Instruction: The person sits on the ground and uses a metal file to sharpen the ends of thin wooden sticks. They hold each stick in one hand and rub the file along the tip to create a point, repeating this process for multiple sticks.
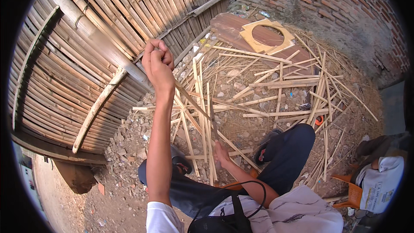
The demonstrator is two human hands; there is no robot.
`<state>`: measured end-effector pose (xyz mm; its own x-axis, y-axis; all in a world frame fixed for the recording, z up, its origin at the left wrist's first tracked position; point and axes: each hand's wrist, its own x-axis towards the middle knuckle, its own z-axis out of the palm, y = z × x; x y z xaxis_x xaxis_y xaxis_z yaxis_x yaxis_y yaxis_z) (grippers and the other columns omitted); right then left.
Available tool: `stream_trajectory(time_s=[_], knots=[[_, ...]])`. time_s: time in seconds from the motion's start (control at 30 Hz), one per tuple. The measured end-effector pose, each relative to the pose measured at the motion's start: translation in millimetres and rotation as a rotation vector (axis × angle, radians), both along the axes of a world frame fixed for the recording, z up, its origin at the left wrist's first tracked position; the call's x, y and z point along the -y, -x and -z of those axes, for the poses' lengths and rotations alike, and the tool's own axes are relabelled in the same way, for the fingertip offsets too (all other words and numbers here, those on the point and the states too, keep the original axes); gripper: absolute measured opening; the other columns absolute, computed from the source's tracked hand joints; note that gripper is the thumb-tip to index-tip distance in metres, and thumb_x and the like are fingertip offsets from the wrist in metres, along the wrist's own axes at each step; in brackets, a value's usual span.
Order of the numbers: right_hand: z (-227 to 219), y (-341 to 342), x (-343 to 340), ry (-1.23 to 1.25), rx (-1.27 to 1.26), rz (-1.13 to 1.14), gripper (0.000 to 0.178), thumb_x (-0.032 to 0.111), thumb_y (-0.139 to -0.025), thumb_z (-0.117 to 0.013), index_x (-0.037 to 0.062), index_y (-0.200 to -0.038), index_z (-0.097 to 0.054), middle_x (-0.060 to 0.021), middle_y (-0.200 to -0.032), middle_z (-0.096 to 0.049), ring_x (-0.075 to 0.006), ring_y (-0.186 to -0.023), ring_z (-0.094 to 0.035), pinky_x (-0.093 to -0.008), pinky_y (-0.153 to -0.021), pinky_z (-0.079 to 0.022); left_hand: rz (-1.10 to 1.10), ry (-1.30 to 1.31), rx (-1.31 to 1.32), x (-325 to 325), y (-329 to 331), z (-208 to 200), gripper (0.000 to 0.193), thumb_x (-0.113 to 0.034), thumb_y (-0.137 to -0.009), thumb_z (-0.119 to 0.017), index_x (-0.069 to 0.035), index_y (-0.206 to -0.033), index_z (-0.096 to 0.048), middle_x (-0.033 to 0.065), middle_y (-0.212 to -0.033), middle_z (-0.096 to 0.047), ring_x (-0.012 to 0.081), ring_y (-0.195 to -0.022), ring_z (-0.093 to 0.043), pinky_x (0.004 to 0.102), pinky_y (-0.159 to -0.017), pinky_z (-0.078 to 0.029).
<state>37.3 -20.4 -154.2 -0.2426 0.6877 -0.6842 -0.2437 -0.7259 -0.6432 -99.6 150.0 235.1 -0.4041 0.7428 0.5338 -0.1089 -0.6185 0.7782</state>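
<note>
My left hand (158, 65) is raised at the upper left, its fingers closed around the end of a split bamboo strip (192, 100). That strip slants down to the right, toward the middle of the picture. Low in front of my body, my right hand (221, 153) grips a long knife (214, 122) with its blade pointing up and away. Blade and strip cross near each other; whether the edge is cutting into the strip I cannot tell. My right fingers are partly blurred, and the knife's handle is hidden in them. Below lie several pale bamboo strips (203, 133).
A bamboo wall (56, 73) rises at left, a brick wall (336, 0) at the back right. Many strips (280, 84) litter the stony ground. A yellow board with a round hole (284, 45) lies on a brown panel (228, 28). An orange plastic seat (354, 193) stands at right.
</note>
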Motion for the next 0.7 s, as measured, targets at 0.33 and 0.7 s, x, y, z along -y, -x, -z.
stream_trajectory(time_s=[0.33, 0.7], knots=[[10, -45, -18, 0.029, -0.067, 0.245, 0.048, 0.057, -0.103, -0.048, 0.0125, -0.084, -0.046, 0.0028, -0.056, -0.037, -0.0105, -0.043, -0.035, -0.0303, -0.041, -0.033, 0.266, 0.037, 0.094, 5, 3, -3, 0.027, -0.023, -0.099, -0.04, -0.002, -0.105, -0.057, -0.0038, -0.065, -0.025, 0.0088, -0.052, -0.024, 0.0258, -0.05, -0.022], [-23, -50, -13, -0.126, -0.029, 0.212, 0.049, 0.054, -0.105, -0.048, 0.0105, -0.082, -0.046, 0.0016, -0.055, -0.038, -0.0109, -0.04, -0.036, -0.0291, -0.037, -0.032, 0.285, 0.034, -0.132, -6, -17, 9, 0.038, -0.036, -0.109, -0.051, 0.0, -0.109, -0.063, 0.0025, -0.074, -0.052, 0.01, -0.055, -0.042, 0.0224, -0.055, -0.038]])
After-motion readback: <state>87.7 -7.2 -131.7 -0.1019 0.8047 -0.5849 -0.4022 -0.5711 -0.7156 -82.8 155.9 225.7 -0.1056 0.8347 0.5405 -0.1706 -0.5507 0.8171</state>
